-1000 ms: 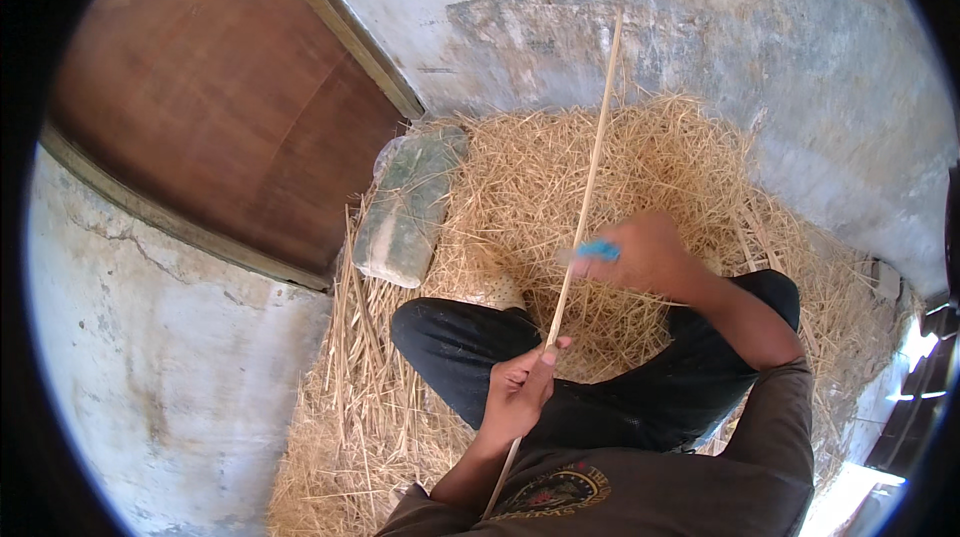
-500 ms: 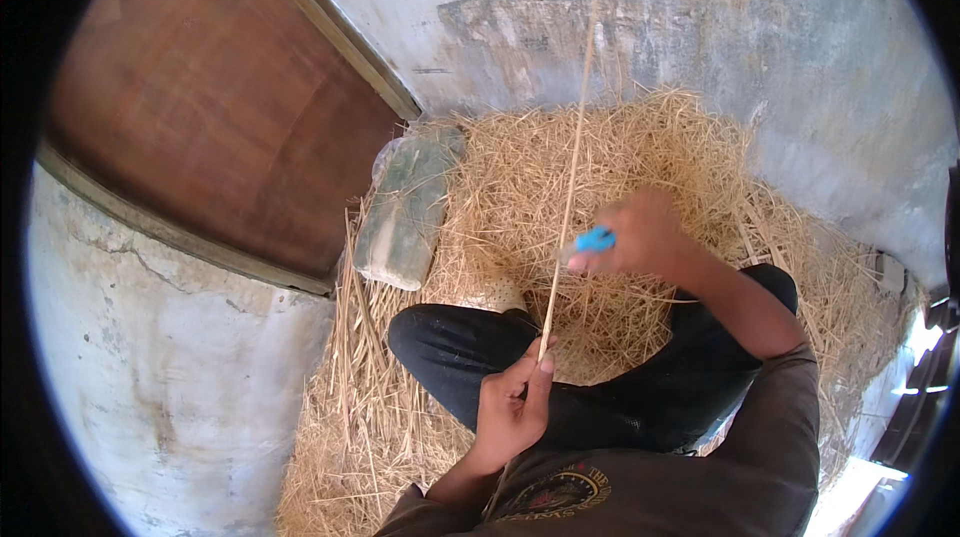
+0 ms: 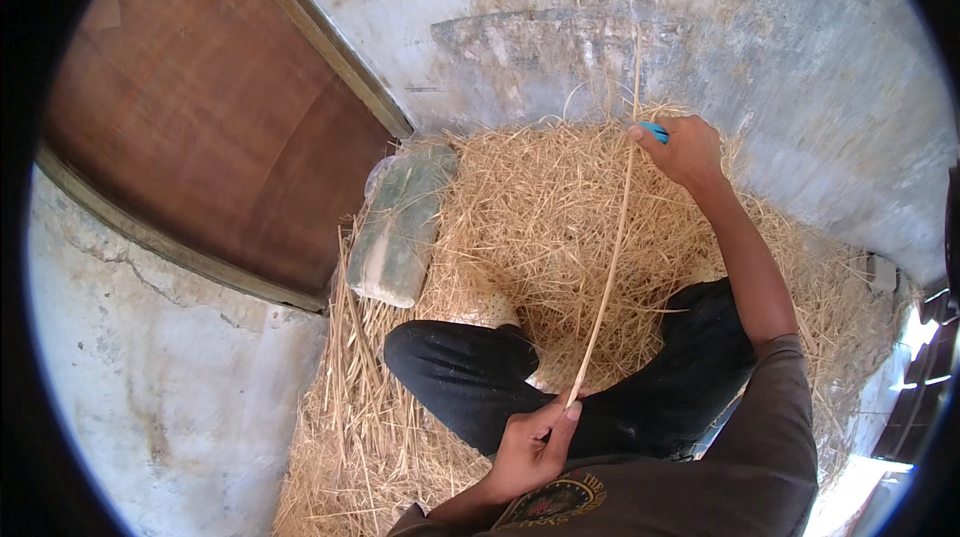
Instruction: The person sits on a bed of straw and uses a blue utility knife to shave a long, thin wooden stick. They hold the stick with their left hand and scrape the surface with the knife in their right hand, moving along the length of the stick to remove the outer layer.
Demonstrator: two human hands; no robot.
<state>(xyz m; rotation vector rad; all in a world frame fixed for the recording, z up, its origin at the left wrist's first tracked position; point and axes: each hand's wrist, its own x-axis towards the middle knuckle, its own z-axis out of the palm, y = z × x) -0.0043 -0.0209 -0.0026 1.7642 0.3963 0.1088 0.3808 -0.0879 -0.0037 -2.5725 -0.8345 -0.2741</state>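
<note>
A long, thin, pale strip [image 3: 603, 307], like split cane or bamboo, runs from my lap up toward the wall. My left hand [image 3: 532, 449] pinches its near end between thumb and fingers, close to my body. Far out on the strip, my right hand [image 3: 690, 152] is closed around a blue-handled knife [image 3: 655, 131], with the thumb against the strip. The blade is mostly hidden at the strip. Beyond that hand the strip's thin far end sticks up in front of the wall.
A deep heap of straw-coloured shavings [image 3: 570, 207] lies between and beyond my crossed legs. Left of it rests a grey-green block [image 3: 400, 227], with several loose strips [image 3: 365, 387] nearer me. A stained wall [image 3: 600, 57] and a brown wooden panel [image 3: 230, 117] close in the space.
My right hand has moved away from me along the strip with the knife. My left hand has shifted slightly right and closer to my body, and the strip leans further right.
</note>
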